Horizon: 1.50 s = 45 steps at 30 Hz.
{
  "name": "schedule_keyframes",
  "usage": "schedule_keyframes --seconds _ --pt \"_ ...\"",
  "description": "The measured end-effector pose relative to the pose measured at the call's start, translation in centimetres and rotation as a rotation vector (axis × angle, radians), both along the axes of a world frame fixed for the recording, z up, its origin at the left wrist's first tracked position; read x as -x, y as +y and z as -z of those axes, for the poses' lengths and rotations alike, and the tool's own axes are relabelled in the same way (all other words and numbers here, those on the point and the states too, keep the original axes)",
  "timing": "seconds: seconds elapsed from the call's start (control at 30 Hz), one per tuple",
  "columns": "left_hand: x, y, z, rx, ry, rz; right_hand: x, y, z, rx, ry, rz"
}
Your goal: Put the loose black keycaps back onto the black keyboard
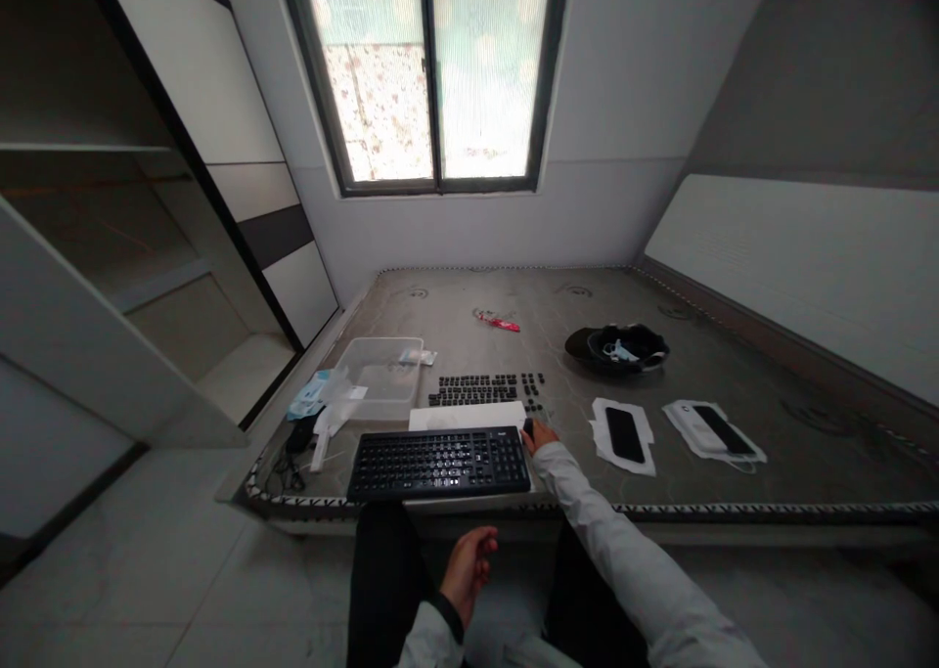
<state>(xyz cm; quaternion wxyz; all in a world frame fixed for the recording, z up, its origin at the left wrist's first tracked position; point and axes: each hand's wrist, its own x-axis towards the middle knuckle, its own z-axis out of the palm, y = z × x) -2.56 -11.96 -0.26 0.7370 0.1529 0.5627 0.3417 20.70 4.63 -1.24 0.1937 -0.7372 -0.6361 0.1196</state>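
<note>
A black keyboard (pixel 440 461) lies near the front edge of the bed in front of me, many keycap places bare. My right hand (pixel 541 436) is at its right far corner, fingers closed on a small black object (pixel 528 426) too small to identify. My left hand (pixel 469 562) hovers above my lap, fingers loosely curled and apart, nothing visible in it. Behind the keyboard is a white box-like piece (pixel 469 417). Loose black keycaps (pixel 476 390) lie in rows beyond that, with a smaller group at their right.
Left stands a clear plastic box (pixel 381 373), beside blue-and-white packets (pixel 309 394) and a black cable (pixel 290 467). A black cap (pixel 617 349) and two phones, one (pixel 624 435) and another (pixel 723 429), lie on white cloths at right. Farther back is a red item (pixel 500 323).
</note>
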Motion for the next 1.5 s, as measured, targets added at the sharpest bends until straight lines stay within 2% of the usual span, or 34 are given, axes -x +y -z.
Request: schedule_keyframes --seconds 0.1,0.2,0.27,0.33,0.43,0.5,0.57,0.67,0.8,1.07,1.23,1.37,1.5 --pt "0.1 0.0 0.0 -0.006 -0.005 -0.001 -0.4 0.2 0.1 0.043 0.042 -0.026" --pt "0.6 0.0 0.5 -0.009 -0.017 -0.016 -1.0 0.4 0.6 -0.073 0.205 0.044" --pt "1.1 0.1 0.9 -0.012 -0.017 -0.028 -1.1 0.4 1.0 -0.164 0.457 0.132" --pt "1.7 0.1 1.2 -0.016 -0.021 -0.046 -0.8 0.1 1.0 -0.196 0.858 0.137" --pt "2.2 0.0 1.5 -0.026 -0.036 -0.074 0.2 -1.1 -0.2 -0.115 1.442 -0.044" --pt "2.2 -0.1 1.4 -0.026 -0.032 -0.083 0.8 -2.3 -1.9 -0.009 1.676 -0.197" --pt "2.1 -0.2 1.2 -0.008 -0.019 -0.079 1.1 -3.6 -4.0 0.085 1.819 -0.347" --pt "1.8 -0.2 0.6 0.017 -0.009 -0.069 1.3 -4.9 -7.0 0.163 1.915 -0.489" --pt "1.8 -0.2 0.2 0.019 -0.009 -0.064 1.3 -5.4 -9.0 0.135 1.945 -0.496" --pt "2.3 -0.4 0.4 0.051 -0.002 -0.091 1.8 -6.2 -10.5 0.085 1.943 -0.462" --pt "2.3 -0.5 0.6 0.057 -0.003 -0.094 2.1 -6.7 -11.4 0.106 1.956 -0.452" --pt "2.5 -0.5 1.1 0.036 -0.02 -0.098 1.9 -6.8 -11.0 0.063 1.941 -0.398" --pt "2.6 -0.7 1.3 0.044 -0.028 -0.096 1.0 -6.6 -9.7 0.061 1.923 -0.336"
